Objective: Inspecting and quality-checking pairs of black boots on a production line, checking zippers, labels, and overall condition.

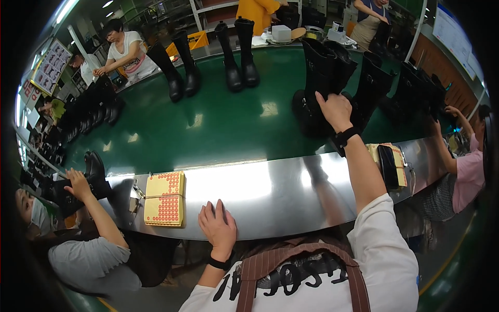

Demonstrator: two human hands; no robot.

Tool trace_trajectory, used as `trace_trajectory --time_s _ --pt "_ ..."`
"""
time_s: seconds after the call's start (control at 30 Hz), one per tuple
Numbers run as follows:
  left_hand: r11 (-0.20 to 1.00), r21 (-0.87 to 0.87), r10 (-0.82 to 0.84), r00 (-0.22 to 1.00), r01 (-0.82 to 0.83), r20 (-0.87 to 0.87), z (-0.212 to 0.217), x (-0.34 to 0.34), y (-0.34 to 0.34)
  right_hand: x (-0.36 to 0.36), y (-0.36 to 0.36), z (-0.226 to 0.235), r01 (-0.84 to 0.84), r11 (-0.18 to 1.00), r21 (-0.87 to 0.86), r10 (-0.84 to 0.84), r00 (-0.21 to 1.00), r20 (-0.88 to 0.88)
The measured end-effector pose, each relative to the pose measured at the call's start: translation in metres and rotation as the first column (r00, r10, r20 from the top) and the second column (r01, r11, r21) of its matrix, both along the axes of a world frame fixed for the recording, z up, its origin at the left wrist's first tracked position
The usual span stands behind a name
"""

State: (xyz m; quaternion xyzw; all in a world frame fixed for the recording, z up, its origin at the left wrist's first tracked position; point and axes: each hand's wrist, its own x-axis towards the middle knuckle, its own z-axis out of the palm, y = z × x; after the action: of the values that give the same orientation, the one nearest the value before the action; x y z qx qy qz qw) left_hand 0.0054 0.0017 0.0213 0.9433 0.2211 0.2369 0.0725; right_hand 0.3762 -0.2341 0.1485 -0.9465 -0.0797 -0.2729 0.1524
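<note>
The right hand point(336, 110) lay half-curled against a tall black leather buckled boot point(318, 67) beyond the left hand, far fingertips hidden, so its grip could not be told; the left hand point(218, 228) rested empty, fingers loosely spread, on the shiny steel-edged green bench point(280, 203), beside a banded yellow card stack point(163, 200)

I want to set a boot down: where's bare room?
The middle of the green surface is bare between the back boot pairs and steel ledge; so is the ledge between left hand and right forearm. Crowded: right side, where boots cluster at the right hand, and the far-left boot row.
</note>
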Motion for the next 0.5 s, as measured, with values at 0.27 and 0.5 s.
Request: trace_trajectory --time_s 0.27,0.5 --pt "0.671 -0.52 -0.402 0.849 0.528 0.343 0.064 0.063 -0.03 -0.136 0.005 0.06 -0.248 0.969 -0.011 0.244 0.947 0.208" --pt "0.602 -0.329 -0.591 0.683 0.728 0.429 0.069 0.102 -0.084 -0.227 -0.022 0.044 -0.74 0.669 0.064 0.74 0.672 0.027"
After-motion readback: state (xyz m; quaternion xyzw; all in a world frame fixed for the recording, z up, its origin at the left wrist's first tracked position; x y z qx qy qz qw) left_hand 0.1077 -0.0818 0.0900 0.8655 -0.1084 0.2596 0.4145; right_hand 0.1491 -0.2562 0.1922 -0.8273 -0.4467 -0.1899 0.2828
